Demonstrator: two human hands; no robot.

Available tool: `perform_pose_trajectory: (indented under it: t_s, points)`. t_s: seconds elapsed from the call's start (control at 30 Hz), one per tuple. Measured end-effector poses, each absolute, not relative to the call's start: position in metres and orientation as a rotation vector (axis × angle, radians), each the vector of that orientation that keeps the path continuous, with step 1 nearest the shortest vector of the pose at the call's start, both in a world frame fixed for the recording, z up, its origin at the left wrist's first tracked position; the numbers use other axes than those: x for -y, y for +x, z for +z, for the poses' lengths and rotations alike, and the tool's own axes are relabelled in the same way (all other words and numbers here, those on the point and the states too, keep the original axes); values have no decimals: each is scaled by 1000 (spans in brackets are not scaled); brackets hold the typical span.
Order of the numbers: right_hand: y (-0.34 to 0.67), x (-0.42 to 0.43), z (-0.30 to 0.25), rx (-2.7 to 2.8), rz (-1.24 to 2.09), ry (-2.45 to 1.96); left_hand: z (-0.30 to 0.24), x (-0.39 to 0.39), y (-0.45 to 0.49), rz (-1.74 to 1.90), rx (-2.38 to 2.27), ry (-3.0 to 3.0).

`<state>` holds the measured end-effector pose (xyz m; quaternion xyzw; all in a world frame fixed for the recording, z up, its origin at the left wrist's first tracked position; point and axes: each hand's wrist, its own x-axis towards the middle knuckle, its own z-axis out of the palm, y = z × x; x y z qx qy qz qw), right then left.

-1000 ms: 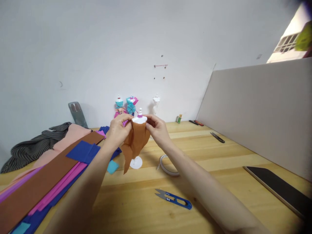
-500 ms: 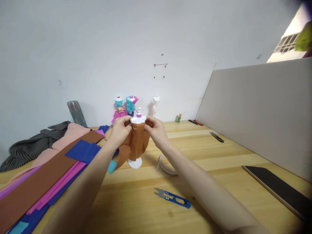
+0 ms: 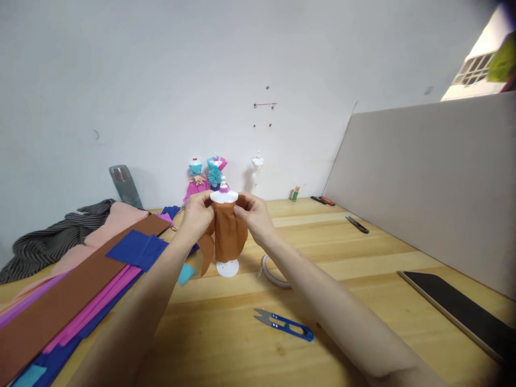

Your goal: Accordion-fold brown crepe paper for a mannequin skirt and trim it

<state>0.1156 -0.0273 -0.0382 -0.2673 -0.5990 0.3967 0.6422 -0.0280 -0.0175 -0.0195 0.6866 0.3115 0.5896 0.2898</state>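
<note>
A small white dress-form mannequin [image 3: 223,196] with a purple neck band stands in front of me, its round base tilted into view. Brown crepe paper [image 3: 227,236] wraps its front from the chest down, and a loose strip hangs at its left. My left hand [image 3: 198,215] pinches the paper's upper edge at the mannequin's left side. At the other side my right hand [image 3: 253,215] grips the same upper edge, thumb in front. Fingertips behind the figure are hidden. A turquoise paper scrap [image 3: 186,274] lies left of the base.
Blue thread snips [image 3: 284,324] and a tape roll [image 3: 274,273] lie before me. Paper strips [image 3: 72,287] and striped cloth [image 3: 60,236] cover the left side, near a flask [image 3: 126,185]. Dressed mannequins [image 3: 196,180] stand behind. A phone-like dark slab [image 3: 455,312] and scissors [image 3: 357,224] are right.
The mannequin's top has shifted slightly left and its base slightly right, so its lean has changed. Both hands have kept their hold on the brown paper.
</note>
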Motion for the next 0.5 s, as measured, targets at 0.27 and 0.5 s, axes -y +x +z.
perform_pose_trajectory:
  t_s: [0.27,0.5]
  points:
    - [116,26,-40,1360,867,-639,-22,13,-28,1581,-852,1825]
    - [119,23,-43,1452,860,-585,-21,10,-28,1575,-942,1844]
